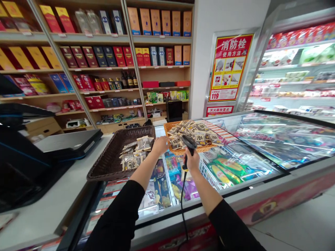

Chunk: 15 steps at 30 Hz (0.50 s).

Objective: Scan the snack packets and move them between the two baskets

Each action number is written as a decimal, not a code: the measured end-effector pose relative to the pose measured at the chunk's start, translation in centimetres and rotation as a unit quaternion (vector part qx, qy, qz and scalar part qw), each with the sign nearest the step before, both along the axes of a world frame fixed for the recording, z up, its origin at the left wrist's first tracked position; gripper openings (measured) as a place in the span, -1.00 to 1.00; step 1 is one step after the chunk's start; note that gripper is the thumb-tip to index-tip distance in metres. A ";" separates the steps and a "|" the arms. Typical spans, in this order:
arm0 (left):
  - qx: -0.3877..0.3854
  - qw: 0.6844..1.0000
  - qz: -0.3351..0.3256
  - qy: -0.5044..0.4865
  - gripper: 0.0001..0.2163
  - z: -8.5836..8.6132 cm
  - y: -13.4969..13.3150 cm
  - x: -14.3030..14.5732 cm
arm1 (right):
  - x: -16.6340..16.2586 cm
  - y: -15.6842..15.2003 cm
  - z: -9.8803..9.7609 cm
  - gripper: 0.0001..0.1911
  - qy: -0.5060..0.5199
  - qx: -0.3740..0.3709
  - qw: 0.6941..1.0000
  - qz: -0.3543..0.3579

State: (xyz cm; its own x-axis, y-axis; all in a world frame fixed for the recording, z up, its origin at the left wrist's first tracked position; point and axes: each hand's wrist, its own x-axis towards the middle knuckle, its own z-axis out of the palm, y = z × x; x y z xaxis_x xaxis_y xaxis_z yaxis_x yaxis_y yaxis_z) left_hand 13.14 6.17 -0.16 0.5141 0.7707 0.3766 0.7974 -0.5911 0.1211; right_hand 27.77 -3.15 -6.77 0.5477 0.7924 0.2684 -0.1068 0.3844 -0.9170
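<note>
Nearest to me are my black sleeves (pixel 112 216), with a black cable (pixel 182 205) hanging down between my forearms. To the left runs a pale tabletop (pixel 60 195) carrying a flat dark device (pixel 68 141). Before me is a freezer (pixel 251 198) with a glass top; through it I see coloured packs, among them green and yellow bags (pixel 225 172) towards the right.

My right hand (pixel 193 159) is wrapped round the handle of a black scanner (pixel 188 142), whose head sits over the near side of an orange basket (pixel 177 151). My left hand (pixel 160 145) is at that basket's left side, fingers bent towards the rim; I cannot tell whether they pinch it or merely touch. The orange basket rests on the freezer, filled with small printed packets (pixel 200 137). Just left of it, a dark brown basket (pixel 110 153) holds similar sachets (pixel 131 164), gathered towards its right side.

Farther off, on the right, a red poster (pixel 230 66) hangs on the wall, and beyond it stands a lit fridge (pixel 288 67) stocked with packaged goods. At the far left, tall shelves (pixel 172 38) carry rows of boxes (pixel 161 21) and bottles.
</note>
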 end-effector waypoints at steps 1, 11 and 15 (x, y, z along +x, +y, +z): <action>-0.016 0.999 -0.003 0.033 -0.73 -0.1 0.2 0.8 | 0.0 0.2 -0.2 -0.63 -0.001 -0.006 1.000 -0.001; -0.022 0.985 0.069 0.158 -0.37 0.6 1.8 6.5 | -0.1 0.1 -0.2 -0.64 -0.057 -0.018 0.998 -0.013; -0.013 0.986 0.059 0.155 -0.33 0.1 2.1 6.2 | 0.0 0.0 -0.1 -0.65 -0.054 -0.020 0.998 -0.010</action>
